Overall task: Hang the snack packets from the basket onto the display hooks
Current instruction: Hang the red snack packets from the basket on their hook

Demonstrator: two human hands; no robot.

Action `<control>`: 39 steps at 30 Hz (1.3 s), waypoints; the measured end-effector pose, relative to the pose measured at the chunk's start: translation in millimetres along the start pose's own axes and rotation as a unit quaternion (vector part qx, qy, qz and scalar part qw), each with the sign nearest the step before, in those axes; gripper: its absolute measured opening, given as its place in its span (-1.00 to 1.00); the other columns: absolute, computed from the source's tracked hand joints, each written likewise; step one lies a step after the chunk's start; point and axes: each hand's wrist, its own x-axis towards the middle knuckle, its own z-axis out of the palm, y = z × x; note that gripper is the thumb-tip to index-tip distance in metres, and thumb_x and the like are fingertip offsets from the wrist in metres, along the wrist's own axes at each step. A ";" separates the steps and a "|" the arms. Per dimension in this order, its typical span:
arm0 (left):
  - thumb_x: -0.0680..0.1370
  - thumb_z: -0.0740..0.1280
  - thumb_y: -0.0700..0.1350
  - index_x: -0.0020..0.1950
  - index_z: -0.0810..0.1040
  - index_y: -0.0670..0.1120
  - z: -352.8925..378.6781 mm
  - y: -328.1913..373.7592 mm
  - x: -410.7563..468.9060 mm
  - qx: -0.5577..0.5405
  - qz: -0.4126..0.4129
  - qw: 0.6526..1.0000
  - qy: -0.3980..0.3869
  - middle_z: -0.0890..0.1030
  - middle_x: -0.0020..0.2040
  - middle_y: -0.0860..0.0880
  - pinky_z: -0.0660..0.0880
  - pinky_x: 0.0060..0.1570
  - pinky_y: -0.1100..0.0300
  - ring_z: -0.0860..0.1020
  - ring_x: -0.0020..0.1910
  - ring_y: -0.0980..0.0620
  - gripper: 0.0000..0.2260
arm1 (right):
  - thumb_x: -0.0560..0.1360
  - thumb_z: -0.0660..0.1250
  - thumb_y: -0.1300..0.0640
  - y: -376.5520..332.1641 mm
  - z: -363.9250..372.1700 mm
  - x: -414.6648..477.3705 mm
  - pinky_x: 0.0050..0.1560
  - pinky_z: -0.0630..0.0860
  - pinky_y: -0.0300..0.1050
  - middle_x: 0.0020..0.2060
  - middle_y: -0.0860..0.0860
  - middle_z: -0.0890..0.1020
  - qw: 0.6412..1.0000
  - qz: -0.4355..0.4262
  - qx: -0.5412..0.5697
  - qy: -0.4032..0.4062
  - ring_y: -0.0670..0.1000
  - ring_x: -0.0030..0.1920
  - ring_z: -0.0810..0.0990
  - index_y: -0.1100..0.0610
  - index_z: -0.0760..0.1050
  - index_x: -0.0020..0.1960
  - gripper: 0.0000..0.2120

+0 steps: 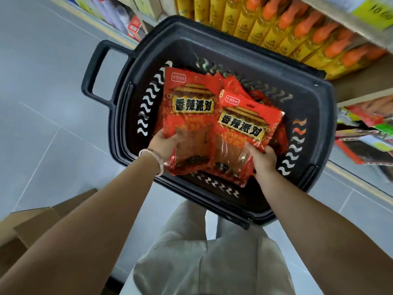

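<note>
Barely started: fingers of the left hand clamped on one red snack packet, those of the right hand on a second packet, both over the pile in the black basket at mid-frame, seemingly none hung yet.

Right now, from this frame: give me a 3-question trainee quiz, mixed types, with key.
1. True or false: the left hand grips a red packet.
2. Multiple choice: the right hand grips A) a bottle, B) a second red packet, C) a price tag.
3. Fill in: the shelf bottles beyond the black basket have ___ caps.
Key: 1 true; 2 B; 3 orange.
</note>
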 end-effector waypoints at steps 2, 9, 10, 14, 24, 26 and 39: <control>0.48 0.38 -0.08 0.13 0.55 -0.06 -1.6 11.1 -9.7 -0.004 0.004 1.000 -0.004 0.65 -0.07 -0.02 0.54 -0.06 0.18 0.62 -0.09 0.00 -0.76 | 0.34 0.52 0.00 -14.4 -6.9 -15.2 -0.04 0.51 -0.12 -0.04 -0.03 0.64 0.999 -0.044 0.003 -0.032 -0.02 -0.04 0.62 0.00 0.52 -0.03 -0.73; 0.48 0.14 0.35 0.40 0.37 -0.10 5.3 48.8 -66.4 0.051 0.044 0.998 0.010 0.49 0.31 -0.12 0.30 0.32 0.07 0.43 0.30 -0.14 -0.32 | 0.54 0.30 -0.05 -51.0 -51.4 -85.3 0.20 0.40 -0.12 0.08 -0.03 0.59 0.987 -0.152 0.034 -0.024 0.04 0.15 0.55 0.08 0.50 0.21 -0.69; 0.49 0.11 0.36 0.42 0.34 -0.13 8.7 54.8 -77.0 0.069 0.057 0.996 0.011 0.45 0.34 -0.15 0.27 0.36 0.03 0.40 0.33 -0.16 -0.30 | 0.56 0.24 -0.09 -53.2 -61.2 -94.4 0.21 0.34 -0.16 0.09 -0.05 0.55 0.986 -0.165 0.037 -0.008 0.06 0.22 0.51 0.11 0.49 0.26 -0.62; 0.58 0.12 0.17 0.31 0.45 -0.21 27.6 80.2 -121.3 0.137 0.179 0.974 0.014 0.53 0.25 -0.23 0.32 0.29 0.07 0.46 0.25 -0.19 -0.48 | 0.60 0.11 -0.12 -52.4 -114.2 -130.0 0.22 0.29 -0.16 0.14 0.00 0.55 0.976 -0.203 0.066 0.032 0.02 0.24 0.47 0.16 0.49 0.28 -0.55; 0.57 0.25 0.04 -0.08 0.50 0.02 141.6 121.2 -272.0 0.101 0.400 0.910 -0.041 0.54 -0.07 -0.03 0.25 -0.17 0.31 0.47 -0.04 0.03 -0.87 | 0.61 0.18 0.02 -14.0 -319.1 -185.5 0.07 0.33 -0.23 -0.10 -0.09 0.58 0.899 -0.341 0.192 0.197 -0.06 0.03 0.50 0.05 0.50 0.03 -0.84; 0.57 0.18 0.15 0.01 0.52 -0.08 171.1 126.8 -305.2 0.099 0.416 0.903 -0.034 0.54 0.01 -0.13 0.23 -0.09 0.24 0.48 0.02 -0.04 -0.69 | 0.61 0.16 0.00 -7.3 -364.8 -193.3 -0.02 0.29 -0.29 -0.10 -0.05 0.57 0.885 -0.358 0.189 0.232 -0.04 0.01 0.48 0.06 0.50 0.01 -0.81; 0.53 0.25 0.18 0.30 0.48 -0.07 315.4 182.6 -468.1 0.020 0.558 0.821 -0.118 0.52 0.12 0.08 0.34 0.14 0.17 0.48 0.15 0.04 -0.55 | 0.63 0.11 0.06 -24.6 -603.0 -246.7 -0.28 0.22 -0.10 -0.37 -0.05 0.34 0.781 -0.476 0.123 0.384 -0.01 -0.31 0.31 0.19 0.31 -0.22 -0.70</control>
